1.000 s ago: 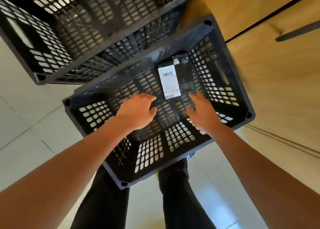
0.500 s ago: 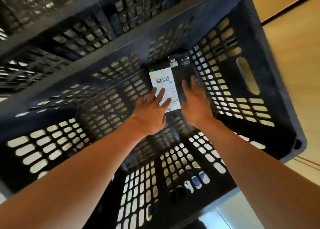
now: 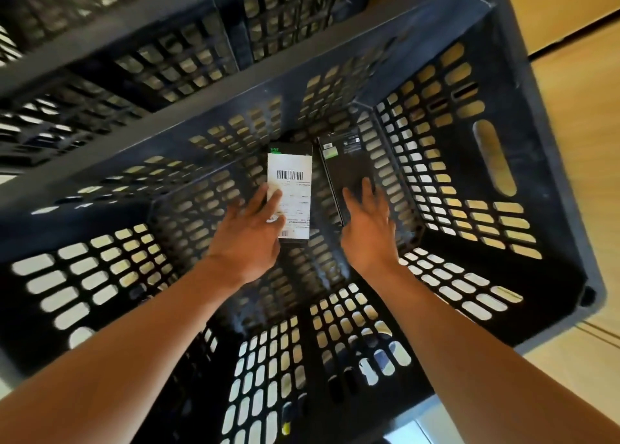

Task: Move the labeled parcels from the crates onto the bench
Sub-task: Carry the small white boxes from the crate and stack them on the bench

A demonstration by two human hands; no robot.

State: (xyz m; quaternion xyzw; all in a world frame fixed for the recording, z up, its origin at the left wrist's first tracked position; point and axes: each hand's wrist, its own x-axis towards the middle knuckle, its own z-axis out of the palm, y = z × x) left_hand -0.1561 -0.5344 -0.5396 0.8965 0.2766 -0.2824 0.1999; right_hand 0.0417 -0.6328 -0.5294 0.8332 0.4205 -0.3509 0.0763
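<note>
Two flat parcels lie at the bottom of a black slotted crate [image 3: 496,161]. The labeled parcel [image 3: 295,188] is black with a white barcode label on top. A plain black box [image 3: 342,168] with small stickers lies to its right, with a narrow gap between them. My left hand [image 3: 248,239] rests on the labeled parcel, a finger and the thumb lying over the label's left part. My right hand [image 3: 369,229] has its straight fingers spread on the near half of the black box. Both forearms reach down into the crate.
A second black slotted crate [image 3: 141,51] stands right behind this one. Wooden cabinet fronts [image 3: 577,101] rise to the right. Pale floor tiles show through the crate's slots and at the lower right.
The view has dropped deeper into the crate. The two parcels, touching side by side before, now lie apart. My left hand has shifted to the label's left edge, and my right hand sits farther right on the black box.
</note>
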